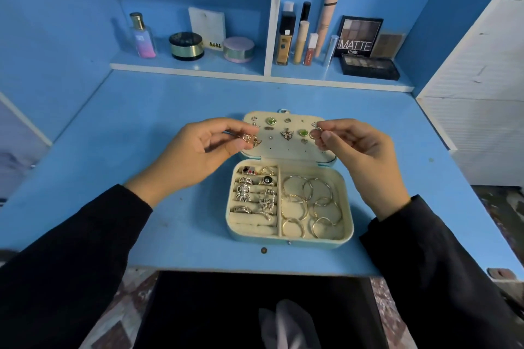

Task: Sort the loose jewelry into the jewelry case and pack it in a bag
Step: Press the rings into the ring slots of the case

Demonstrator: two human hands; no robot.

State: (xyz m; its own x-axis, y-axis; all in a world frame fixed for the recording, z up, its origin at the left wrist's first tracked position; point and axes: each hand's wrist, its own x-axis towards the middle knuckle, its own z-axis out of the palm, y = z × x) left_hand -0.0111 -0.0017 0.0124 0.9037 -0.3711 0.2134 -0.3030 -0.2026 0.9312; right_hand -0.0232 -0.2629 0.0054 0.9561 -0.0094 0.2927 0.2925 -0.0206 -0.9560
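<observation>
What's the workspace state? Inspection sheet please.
Surface: blue painted desk top, scuffed.
Job's things: open pale-blue jewelry case; stud earrings pinned on cream lid; silver rings in left compartment; gold hoops in right compartment; bag: nothing seen.
Clutter: small brown disc in front of case.
Grippers: left hand pinches small gold jewelry piece; right hand pinches small gold ring.
Cables: nothing seen.
Surroundings: blue shelf with perfume bottle, jars, MATTE palette.

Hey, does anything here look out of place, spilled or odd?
A small round brown piece lies loose on the desk just in front of the open jewelry case, outside its compartments; too small to identify. Nothing looks spilled or damaged.
</observation>
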